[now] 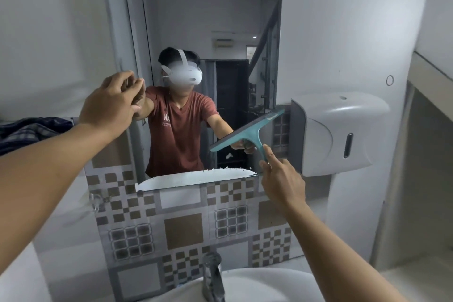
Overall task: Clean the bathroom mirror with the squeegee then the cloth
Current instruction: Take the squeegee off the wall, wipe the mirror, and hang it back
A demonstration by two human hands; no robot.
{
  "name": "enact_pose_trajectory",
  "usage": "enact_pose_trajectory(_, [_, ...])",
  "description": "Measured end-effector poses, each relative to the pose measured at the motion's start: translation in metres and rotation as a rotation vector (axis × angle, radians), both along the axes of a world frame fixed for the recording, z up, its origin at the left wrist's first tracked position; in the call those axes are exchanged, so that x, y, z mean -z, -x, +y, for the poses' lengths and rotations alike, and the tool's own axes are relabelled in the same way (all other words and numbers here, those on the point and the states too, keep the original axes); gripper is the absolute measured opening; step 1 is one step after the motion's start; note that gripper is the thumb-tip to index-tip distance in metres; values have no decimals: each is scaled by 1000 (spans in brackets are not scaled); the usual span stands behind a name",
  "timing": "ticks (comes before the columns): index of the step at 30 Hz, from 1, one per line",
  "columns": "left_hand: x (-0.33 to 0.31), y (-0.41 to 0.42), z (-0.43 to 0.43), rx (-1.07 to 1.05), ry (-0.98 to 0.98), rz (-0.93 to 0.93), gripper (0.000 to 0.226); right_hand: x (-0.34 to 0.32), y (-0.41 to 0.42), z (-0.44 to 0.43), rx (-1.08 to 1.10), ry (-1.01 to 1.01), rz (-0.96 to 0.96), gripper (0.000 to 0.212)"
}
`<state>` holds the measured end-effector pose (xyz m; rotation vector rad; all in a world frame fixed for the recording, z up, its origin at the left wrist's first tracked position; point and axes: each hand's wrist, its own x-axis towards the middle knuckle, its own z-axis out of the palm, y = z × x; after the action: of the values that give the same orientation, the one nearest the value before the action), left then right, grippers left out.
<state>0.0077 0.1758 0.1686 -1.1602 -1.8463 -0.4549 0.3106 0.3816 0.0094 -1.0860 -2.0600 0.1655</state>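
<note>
The bathroom mirror [201, 19] hangs on the wall ahead, its bottom edge chipped and whitish. My right hand [282, 179] grips the handle of a teal squeegee [247, 131], whose blade lies tilted against the lower right of the glass. My left hand [115, 103] is raised at the mirror's left edge, fingers loosely bent and touching the glass, holding nothing. A dark checked cloth [29, 130] lies on the ledge at far left.
A white paper-towel dispenser [343, 130] juts from the wall just right of the mirror. Below are patterned tiles [183, 228], a chrome tap [213, 274] and a white basin [257, 287]. A small clear hook [96, 200] sticks to the tiles at left.
</note>
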Motion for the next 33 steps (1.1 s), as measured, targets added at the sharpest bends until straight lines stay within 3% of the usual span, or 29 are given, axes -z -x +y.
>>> enact_pose_trajectory(7, [5, 8, 1, 7, -26, 52, 54, 24, 39, -46, -130, 359, 302, 52])
enact_pose_trajectory(12, [4, 4, -1, -41, 4, 47, 57, 37, 77, -74, -152, 490, 518, 55])
enact_pose_trajectory(21, [4, 10, 0, -55, 4, 44, 63, 54, 133, -109, -197, 702, 740, 69])
enact_pose_trajectory(24, [4, 9, 1, -50, 1, 35, 64, 50, 137, -121, -253, 756, 839, 55])
enact_pose_trajectory(33, [3, 8, 0, -64, -15, 55, 67, 63, 177, -164, -320, 790, 839, 49])
